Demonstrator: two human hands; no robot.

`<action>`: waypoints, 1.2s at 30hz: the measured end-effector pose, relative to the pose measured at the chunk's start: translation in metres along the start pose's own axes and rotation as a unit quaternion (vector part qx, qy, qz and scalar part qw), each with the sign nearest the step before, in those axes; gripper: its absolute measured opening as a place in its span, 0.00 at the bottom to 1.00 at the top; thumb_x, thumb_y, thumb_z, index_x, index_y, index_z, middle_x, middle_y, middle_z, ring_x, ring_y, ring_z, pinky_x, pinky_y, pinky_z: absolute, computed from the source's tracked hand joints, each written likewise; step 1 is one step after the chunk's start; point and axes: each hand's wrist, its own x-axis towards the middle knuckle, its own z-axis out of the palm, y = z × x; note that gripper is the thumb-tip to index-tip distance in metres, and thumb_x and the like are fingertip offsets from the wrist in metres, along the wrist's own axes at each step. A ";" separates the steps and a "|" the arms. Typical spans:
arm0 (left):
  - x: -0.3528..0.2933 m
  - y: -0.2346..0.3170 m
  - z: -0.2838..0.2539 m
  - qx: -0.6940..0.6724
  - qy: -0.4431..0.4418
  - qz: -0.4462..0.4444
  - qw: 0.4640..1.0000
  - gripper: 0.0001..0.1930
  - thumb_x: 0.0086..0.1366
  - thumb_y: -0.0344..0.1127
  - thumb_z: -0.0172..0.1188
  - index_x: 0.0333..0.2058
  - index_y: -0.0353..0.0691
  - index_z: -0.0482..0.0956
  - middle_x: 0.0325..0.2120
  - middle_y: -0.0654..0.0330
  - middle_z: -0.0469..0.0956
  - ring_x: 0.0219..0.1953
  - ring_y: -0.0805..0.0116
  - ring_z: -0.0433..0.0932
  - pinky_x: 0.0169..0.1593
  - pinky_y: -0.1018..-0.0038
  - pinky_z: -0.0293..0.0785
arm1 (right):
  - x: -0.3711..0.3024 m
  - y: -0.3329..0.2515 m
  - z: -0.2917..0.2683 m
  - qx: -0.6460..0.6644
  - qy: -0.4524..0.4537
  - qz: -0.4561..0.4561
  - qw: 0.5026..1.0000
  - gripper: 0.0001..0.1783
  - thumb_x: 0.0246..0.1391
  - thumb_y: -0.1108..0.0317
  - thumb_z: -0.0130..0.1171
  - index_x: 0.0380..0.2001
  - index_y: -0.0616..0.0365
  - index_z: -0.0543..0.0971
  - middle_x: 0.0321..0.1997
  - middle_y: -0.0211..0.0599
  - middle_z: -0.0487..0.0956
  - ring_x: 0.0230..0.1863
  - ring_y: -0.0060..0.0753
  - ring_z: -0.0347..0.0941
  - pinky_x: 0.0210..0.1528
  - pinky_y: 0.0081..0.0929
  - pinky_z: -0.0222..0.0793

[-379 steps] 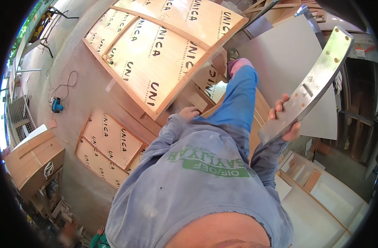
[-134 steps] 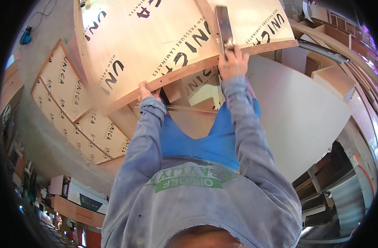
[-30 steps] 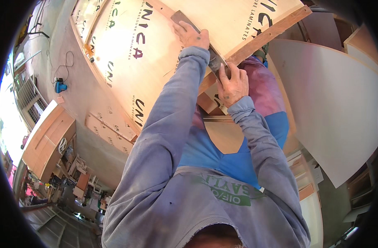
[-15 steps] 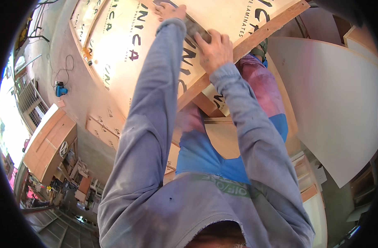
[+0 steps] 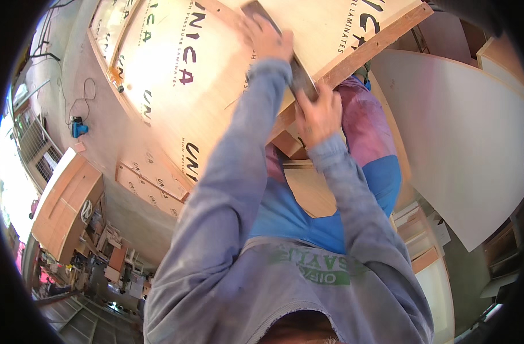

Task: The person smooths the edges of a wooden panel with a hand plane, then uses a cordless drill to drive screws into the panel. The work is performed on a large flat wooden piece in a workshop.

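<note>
My left hand (image 5: 269, 39) presses on the upper part of a long, narrow, dark flat block (image 5: 301, 74), its fingers closed over it. My right hand (image 5: 320, 113) grips the near end of the same block with thumb and fingers. The block lies slantwise over a pale plywood panel (image 5: 216, 57) with printed lettering, and its near end reaches the wooden batten (image 5: 382, 41) along the panel's edge. Whether it is a hand plane or a sanding block, I cannot tell. Its underside is hidden.
A white curved-edged sheet (image 5: 451, 132) stands at the right. On the floor to the left lies a blue power tool (image 5: 78, 127) with a cord. An orange tool (image 5: 116, 77) sits at the panel's left edge. A wooden cabinet (image 5: 67, 206) and cluttered benches stand at far left.
Both hands have moved toward me and to the right, bringing the dark block along to the panel's near edge. The view has shifted slightly.
</note>
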 end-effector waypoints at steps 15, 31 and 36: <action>0.107 -0.023 0.008 0.067 0.012 -0.054 0.996 0.53 0.56 0.54 0.61 0.71 0.25 0.50 0.74 0.34 0.46 0.77 0.37 0.39 0.77 0.49 0.36 | 0.080 0.005 0.046 0.017 0.077 -0.043 0.996 0.25 0.46 0.71 0.65 0.50 0.36 0.84 0.49 0.41 0.73 0.48 0.50 0.69 0.48 0.46 0.69; -0.104 0.043 -0.049 -0.118 0.012 -0.201 0.972 0.45 0.66 0.39 0.57 0.71 0.18 0.44 0.76 0.34 0.34 0.78 0.43 0.38 0.78 0.63 0.39 | -0.085 0.017 -0.045 0.019 -0.049 -0.041 0.998 0.25 0.43 0.72 0.66 0.48 0.39 0.84 0.57 0.41 0.72 0.50 0.48 0.68 0.50 0.45 0.66; -0.064 0.027 -0.020 -0.034 0.027 -0.134 0.990 0.45 0.66 0.43 0.57 0.70 0.18 0.47 0.75 0.31 0.37 0.77 0.40 0.42 0.76 0.64 0.45 | -0.047 0.027 -0.034 0.031 -0.028 -0.039 0.998 0.25 0.45 0.72 0.63 0.49 0.37 0.84 0.56 0.38 0.72 0.50 0.47 0.67 0.48 0.44 0.65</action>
